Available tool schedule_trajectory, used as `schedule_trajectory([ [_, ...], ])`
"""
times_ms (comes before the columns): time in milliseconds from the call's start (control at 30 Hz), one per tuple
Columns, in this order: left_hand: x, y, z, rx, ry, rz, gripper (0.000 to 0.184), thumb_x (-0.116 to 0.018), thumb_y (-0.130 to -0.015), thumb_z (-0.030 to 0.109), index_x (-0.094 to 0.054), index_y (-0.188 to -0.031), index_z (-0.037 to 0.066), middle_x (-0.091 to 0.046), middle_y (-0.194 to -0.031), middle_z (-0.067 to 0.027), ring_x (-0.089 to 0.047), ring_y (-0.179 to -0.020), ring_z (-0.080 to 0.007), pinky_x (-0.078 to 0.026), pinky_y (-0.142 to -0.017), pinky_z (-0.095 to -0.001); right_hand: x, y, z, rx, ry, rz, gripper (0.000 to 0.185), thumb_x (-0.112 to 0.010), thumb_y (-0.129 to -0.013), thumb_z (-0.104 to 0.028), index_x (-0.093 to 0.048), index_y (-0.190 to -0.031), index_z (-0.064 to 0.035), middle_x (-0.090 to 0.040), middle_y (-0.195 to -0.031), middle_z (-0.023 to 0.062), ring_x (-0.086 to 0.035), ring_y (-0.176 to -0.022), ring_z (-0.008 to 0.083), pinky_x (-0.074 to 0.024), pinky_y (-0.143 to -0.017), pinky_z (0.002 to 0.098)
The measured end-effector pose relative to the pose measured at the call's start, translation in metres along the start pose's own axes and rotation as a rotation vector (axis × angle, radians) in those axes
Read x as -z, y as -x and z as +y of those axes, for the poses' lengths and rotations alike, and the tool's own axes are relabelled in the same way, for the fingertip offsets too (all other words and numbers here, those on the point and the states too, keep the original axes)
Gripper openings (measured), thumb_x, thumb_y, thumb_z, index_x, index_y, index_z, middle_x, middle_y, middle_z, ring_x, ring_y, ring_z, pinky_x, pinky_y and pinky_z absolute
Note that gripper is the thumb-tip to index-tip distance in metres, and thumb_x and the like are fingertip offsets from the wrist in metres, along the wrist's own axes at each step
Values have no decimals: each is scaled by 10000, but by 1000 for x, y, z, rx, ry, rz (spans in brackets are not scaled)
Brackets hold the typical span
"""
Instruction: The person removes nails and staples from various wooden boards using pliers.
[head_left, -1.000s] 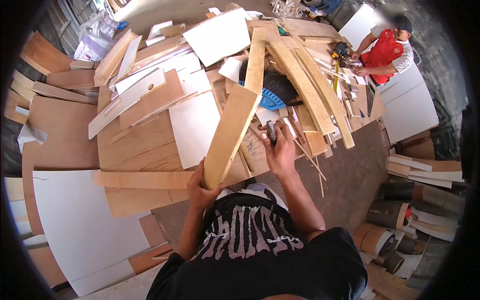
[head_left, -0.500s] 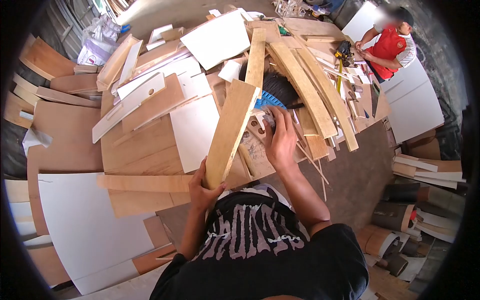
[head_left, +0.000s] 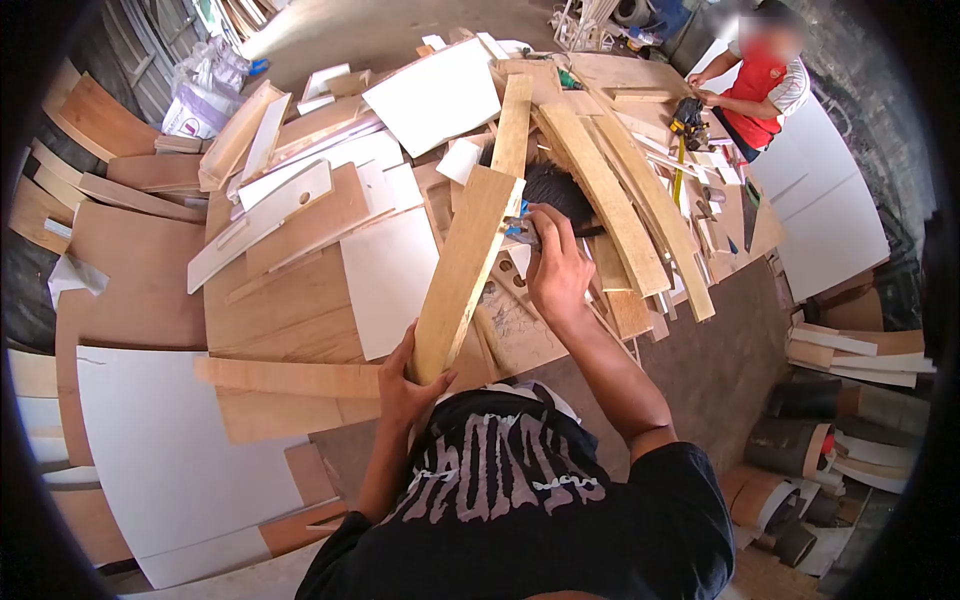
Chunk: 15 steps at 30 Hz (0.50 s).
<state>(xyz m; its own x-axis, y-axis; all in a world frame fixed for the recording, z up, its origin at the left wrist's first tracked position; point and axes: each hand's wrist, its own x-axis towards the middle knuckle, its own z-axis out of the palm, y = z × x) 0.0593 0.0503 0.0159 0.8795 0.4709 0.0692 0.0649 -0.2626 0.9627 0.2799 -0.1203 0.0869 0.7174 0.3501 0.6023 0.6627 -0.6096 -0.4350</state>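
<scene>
My left hand (head_left: 403, 385) is wrapped round the near end of a wooden plank (head_left: 467, 270), which is held tilted up over the worktable. My right hand (head_left: 560, 262) is at the plank's right edge near its far end, fingers closed round a small greyish object (head_left: 520, 230). That object lies against or very close to the edge; its kind is mostly hidden by my fingers. Just beyond is a black bristly thing (head_left: 560, 190) with some blue beside it, like a broom head.
White boards (head_left: 432, 95) and offcuts lie heaped across the worktable (head_left: 290, 310). Long planks (head_left: 605, 190) rest on the right, near a yellow-and-black tool (head_left: 688, 118). A person in a red shirt (head_left: 755, 100) stands at the far right. Panels (head_left: 180, 430) lean at the left.
My right hand has brought the small greyish object left to the plank's edge, now covering more of the blue part. My left hand keeps its hold on the plank. The view has shifted slightly.
</scene>
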Motion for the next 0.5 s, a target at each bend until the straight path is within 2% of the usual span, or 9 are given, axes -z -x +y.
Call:
schedule_trajectory([
  [133,2,-3,13,45,-5,-13,957,-912,-681,214,-480,-1498,-34,-670,-1318,-226,-645,-1225,-257,-473,-1072,-379,-1,-17,7,133,72,114,438,-644,-822,-13,-581,-1241,-121,-604,-1226,91,-654,-1028,333,-556,-829,460],
  [267,0,-5,23,78,-64,9,946,-913,-700,229,-478,-1495,-42,-672,-1312,-235,-650,-1222,-258,-473,-1074,-374,-8,-25,11,123,169,116,371,-637,-839,-37,-602,-1200,-111,-612,-1178,79,-641,-994,317,-546,-791,451],
  [367,-1,-5,31,117,-73,32,941,-909,-711,252,-477,-1493,-47,-684,-1284,-245,-664,-1205,-265,-483,-1062,-370,-16,-31,19,157,227,138,309,-626,-858,-69,-633,-1161,-130,-626,-1136,53,-631,-950,285,-507,-803,408],
  [433,-2,-5,33,147,-87,30,938,-904,-719,269,-477,-1491,-50,-690,-1268,-250,-671,-1194,-269,-490,-1053,-368,-21,-29,23,141,306,65,284,-657,-872,-94,-659,-1150,-152,-638,-1137,24,-597,-1033,244,-424,-926,416],
  [500,-4,-7,30,224,-40,59,928,-889,-736,310,-481,-1487,-53,-698,-1244,-260,-685,-1171,-272,-505,-1027,-366,-29,-25,24,149,346,52,275,-663,-873,-112,-664,-1142,-164,-643,-1120,6,-583,-1049,234,-389,-950,425],
])
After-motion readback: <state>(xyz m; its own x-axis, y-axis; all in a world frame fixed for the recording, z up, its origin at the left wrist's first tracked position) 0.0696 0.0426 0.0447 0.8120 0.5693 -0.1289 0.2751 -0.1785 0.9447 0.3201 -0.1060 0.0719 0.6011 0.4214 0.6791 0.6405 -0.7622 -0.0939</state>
